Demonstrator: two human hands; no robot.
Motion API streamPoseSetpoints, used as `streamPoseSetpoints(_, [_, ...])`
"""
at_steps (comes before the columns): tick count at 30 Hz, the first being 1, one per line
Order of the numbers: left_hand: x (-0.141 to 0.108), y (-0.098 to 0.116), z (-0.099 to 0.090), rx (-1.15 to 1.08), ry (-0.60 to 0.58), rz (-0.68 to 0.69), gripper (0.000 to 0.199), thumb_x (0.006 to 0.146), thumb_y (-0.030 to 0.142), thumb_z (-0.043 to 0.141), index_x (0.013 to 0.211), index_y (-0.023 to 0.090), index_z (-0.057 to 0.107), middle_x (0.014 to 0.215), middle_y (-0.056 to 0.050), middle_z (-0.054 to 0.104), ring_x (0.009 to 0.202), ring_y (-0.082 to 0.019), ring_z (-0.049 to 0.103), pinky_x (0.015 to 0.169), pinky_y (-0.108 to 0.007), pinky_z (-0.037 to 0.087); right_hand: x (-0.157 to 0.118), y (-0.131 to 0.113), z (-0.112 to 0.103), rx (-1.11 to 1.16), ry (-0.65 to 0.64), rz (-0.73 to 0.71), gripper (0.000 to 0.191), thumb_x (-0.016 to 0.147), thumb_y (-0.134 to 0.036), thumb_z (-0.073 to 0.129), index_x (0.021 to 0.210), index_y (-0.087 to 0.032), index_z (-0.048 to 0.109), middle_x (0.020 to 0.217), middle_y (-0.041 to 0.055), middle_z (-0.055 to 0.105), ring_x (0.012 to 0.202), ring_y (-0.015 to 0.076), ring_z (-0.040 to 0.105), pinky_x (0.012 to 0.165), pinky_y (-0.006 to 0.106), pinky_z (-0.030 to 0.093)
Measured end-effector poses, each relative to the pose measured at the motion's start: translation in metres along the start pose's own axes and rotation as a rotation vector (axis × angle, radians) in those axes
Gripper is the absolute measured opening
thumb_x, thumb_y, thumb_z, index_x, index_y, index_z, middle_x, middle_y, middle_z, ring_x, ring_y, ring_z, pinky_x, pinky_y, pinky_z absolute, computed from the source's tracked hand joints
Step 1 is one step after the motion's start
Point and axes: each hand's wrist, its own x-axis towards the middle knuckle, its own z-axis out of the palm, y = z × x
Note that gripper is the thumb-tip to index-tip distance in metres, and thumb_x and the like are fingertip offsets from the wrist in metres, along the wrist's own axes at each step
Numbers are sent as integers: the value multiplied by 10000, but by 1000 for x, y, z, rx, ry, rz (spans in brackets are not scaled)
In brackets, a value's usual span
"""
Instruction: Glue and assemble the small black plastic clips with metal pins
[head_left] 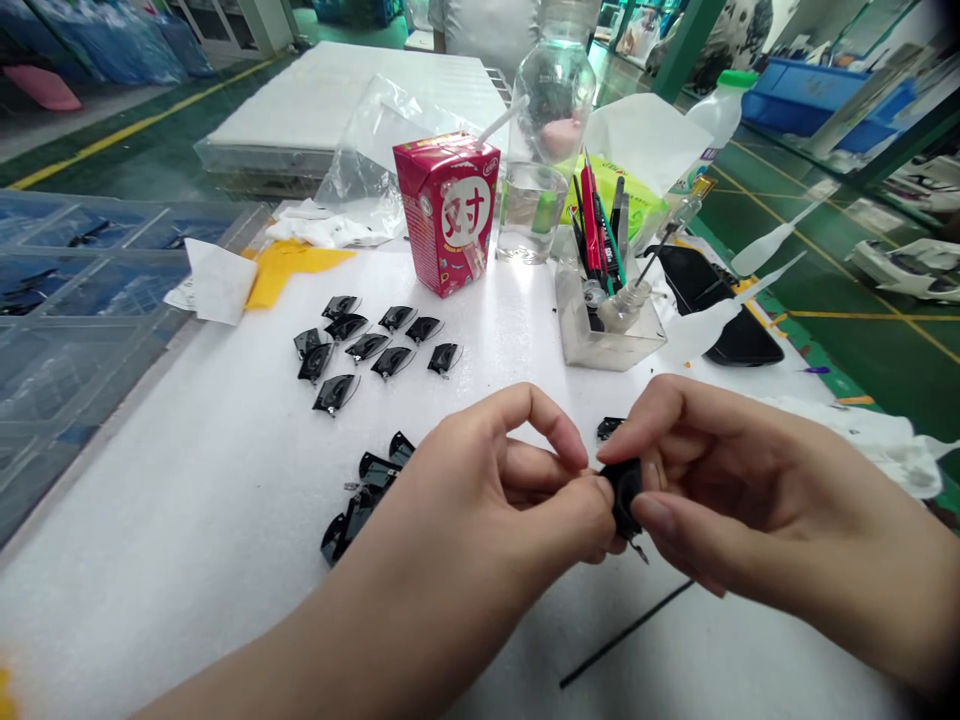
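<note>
A small black part [624, 492] with a thin metal tip at its lower end is held between both hands. My left hand [525, 490] pinches its left edge, fingers closed. My right hand [712, 490] grips its right side between thumb and fingers. Another black part [610, 428] lies just behind my hands, partly hidden by them. Several black parts with fine wire loops [367, 346] are spread on the white surface at the left, and a pile of similar parts [364, 505] sits partly behind my left forearm. A thin black rod [626, 633] lies below my right hand.
Behind my hands stand a red drink carton [448, 215], a clear cup [531, 215] and a clear box [611, 345] holding tweezers and tools. A black phone-like object [712, 300] lies at the right. Compartment trays [90, 330] line the left; a person [487, 25] is in the background.
</note>
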Motion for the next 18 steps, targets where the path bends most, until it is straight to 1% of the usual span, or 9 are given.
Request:
streamPoseSetpoints(2, [0, -1, 0, -8, 7, -9, 176, 793, 158, 678, 789, 222, 514, 624, 66, 683, 642, -136, 611, 612, -248, 381, 0, 0, 1, -42, 22, -19, 132, 927, -138, 660, 950, -268, 651, 746, -44, 672, 634, 86, 607, 527, 157, 445])
streamPoseSetpoints(4, [0, -1, 1, -17, 16, -14, 177, 804, 166, 684, 777, 218, 518, 624, 66, 675, 635, -128, 596, 618, -248, 377, 0, -1, 2, -83, 48, -34, 79, 927, -180, 673, 925, -257, 658, 747, -28, 668, 646, 102, 621, 549, 175, 477])
streamPoseSetpoints(6, [0, -2, 1, -23, 30, -19, 176, 803, 157, 680, 768, 218, 518, 618, 69, 671, 620, -121, 577, 618, -249, 372, 0, -1, 3, -102, 69, -41, 51, 929, -218, 682, 902, -256, 660, 720, -25, 647, 602, 99, 591, 509, 173, 456])
streamPoseSetpoints(9, [-1, -2, 3, -46, 43, -26, 186, 785, 136, 673, 751, 219, 511, 609, 73, 665, 607, -117, 564, 612, -245, 374, -1, 0, 4, -97, 91, -40, 63, 921, -212, 686, 889, -260, 659, 665, -36, 598, 528, 85, 517, 447, 166, 396])
streamPoseSetpoints(11, [-2, -2, 4, -64, 47, -31, 195, 774, 127, 671, 743, 220, 502, 601, 73, 649, 607, -119, 566, 611, -241, 380, -1, 1, 5, -76, 88, -33, 71, 920, -217, 690, 889, -268, 652, 655, -41, 583, 513, 83, 489, 436, 165, 377])
streamPoseSetpoints(15, [-3, -2, 5, -61, 48, -37, 214, 769, 135, 671, 723, 220, 480, 569, 70, 607, 600, -122, 562, 619, -246, 395, -2, 3, 5, -32, 81, -17, 67, 938, -293, 704, 897, -290, 651, 627, -48, 545, 496, 92, 436, 420, 175, 346])
streamPoseSetpoints(18, [-3, -2, 5, -68, 46, -33, 225, 757, 137, 674, 711, 218, 469, 566, 72, 614, 589, -117, 556, 615, -245, 397, -3, 4, 4, -32, 65, -5, 86, 940, -337, 715, 898, -293, 653, 608, -51, 526, 481, 89, 397, 406, 179, 317])
